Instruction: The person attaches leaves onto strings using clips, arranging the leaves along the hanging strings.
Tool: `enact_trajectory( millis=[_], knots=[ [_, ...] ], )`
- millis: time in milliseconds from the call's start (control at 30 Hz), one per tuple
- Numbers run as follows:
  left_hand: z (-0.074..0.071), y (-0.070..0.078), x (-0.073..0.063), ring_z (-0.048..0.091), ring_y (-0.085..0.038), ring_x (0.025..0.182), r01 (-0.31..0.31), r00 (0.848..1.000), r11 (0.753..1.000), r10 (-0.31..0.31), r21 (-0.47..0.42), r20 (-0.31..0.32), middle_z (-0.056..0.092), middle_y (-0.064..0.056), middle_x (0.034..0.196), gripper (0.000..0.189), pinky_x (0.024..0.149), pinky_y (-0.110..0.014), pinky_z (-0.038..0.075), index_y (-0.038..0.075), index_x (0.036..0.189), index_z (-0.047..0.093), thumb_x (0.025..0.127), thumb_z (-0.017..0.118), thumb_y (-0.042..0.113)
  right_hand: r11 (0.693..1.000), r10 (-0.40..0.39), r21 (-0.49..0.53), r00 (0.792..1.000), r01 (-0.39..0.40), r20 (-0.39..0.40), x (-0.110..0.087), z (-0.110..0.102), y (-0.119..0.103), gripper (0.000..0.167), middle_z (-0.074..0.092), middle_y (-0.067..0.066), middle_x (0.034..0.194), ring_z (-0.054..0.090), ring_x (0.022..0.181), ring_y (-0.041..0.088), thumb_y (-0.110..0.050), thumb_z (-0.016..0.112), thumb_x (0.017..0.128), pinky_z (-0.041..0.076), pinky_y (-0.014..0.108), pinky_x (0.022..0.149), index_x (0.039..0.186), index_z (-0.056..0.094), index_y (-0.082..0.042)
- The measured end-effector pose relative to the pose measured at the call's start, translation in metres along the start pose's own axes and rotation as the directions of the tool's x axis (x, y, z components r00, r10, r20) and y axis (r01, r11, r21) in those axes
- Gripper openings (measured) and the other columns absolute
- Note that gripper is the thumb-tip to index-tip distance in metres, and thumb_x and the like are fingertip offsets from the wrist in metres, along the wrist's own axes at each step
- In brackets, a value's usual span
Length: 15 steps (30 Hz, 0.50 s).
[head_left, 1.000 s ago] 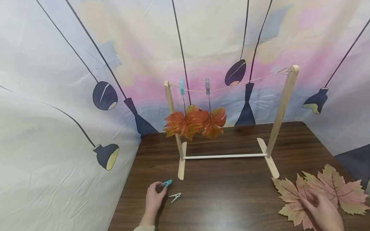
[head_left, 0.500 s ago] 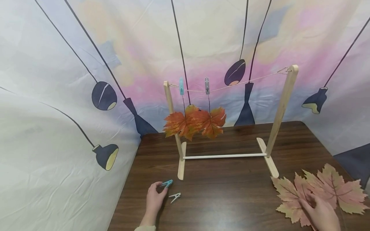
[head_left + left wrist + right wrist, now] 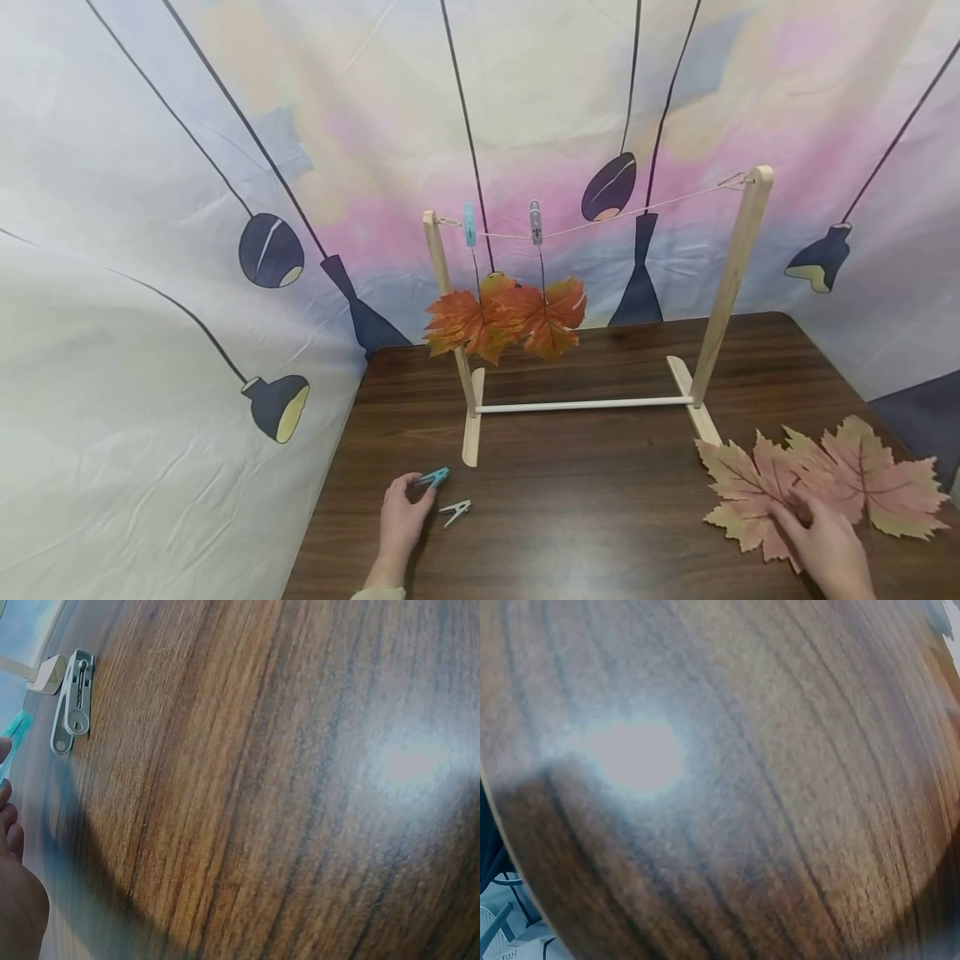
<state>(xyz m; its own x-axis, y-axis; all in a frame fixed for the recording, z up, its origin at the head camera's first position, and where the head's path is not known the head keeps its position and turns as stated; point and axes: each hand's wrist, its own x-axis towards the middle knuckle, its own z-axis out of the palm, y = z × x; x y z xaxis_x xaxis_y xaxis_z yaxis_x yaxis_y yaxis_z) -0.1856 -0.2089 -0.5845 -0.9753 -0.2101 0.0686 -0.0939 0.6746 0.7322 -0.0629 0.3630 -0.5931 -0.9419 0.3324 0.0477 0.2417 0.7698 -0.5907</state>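
In the head view my left hand (image 3: 401, 523) pinches a light blue clothespin (image 3: 435, 477) between thumb and fingers, low over the table. Just right of it lies a grey clothespin (image 3: 456, 512), larger in the left wrist view. At the right, my right hand (image 3: 828, 546) holds a pink and green artificial maple leaf (image 3: 738, 487) near its base, thumb and forefinger together. A second such leaf (image 3: 873, 479) lies beside it, partly overlapped. Two orange maple leaves, a left one (image 3: 457, 321) and a right one (image 3: 555, 321), hang by their stems from clothespins.
A wooden frame (image 3: 726, 300) stands on the brown table (image 3: 585, 475), with a string (image 3: 637, 212) between its posts. A blue clothespin (image 3: 469, 225) and a grey one (image 3: 536, 223) grip the string. A printed cloth (image 3: 337, 150) hangs behind.
My right hand has moved a little left and away from me, with the pink and green leaf. The second leaf has shifted slightly the same way. My left hand stays almost still.
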Motion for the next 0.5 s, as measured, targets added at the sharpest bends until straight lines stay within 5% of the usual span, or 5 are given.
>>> enact_trajectory(
  millis=[333, 500],
  knots=[
    [0.003, 0.0, 0.0, 0.051, -0.035, 0.107, 0.003, 1.0, 1.0, -0.003, -0.006, -0.011, 0.057, -0.016, 0.111, 0.035, 0.09, -0.051, 0.041, 0.0, 0.11, 0.058, 0.08, 0.07, 0.013, 0.997, 0.063, -0.043, 0.996, -0.06, 0.069, -0.001, -0.017, 0.015, 0.068, 0.062, 0.029, 0.097, 0.06, 0.083, 0.043, -0.049, 0.054, 0.091, 0.045, 0.05, 0.065, 0.115, 0.051, 0.015],
    [0.005, 0.0, 0.002, 0.051, -0.035, 0.108, 0.008, 1.0, 1.0, -0.008, -0.006, -0.006, 0.057, -0.017, 0.113, 0.035, 0.09, -0.051, 0.041, 0.0, 0.111, 0.058, 0.08, 0.069, 0.012, 0.987, 0.143, -0.072, 0.99, -0.143, -0.002, -0.005, -0.015, 0.022, 0.057, 0.062, 0.029, 0.089, 0.06, 0.076, 0.04, -0.034, 0.063, 0.088, 0.045, 0.049, 0.064, 0.11, 0.052, 0.018]
  ],
)
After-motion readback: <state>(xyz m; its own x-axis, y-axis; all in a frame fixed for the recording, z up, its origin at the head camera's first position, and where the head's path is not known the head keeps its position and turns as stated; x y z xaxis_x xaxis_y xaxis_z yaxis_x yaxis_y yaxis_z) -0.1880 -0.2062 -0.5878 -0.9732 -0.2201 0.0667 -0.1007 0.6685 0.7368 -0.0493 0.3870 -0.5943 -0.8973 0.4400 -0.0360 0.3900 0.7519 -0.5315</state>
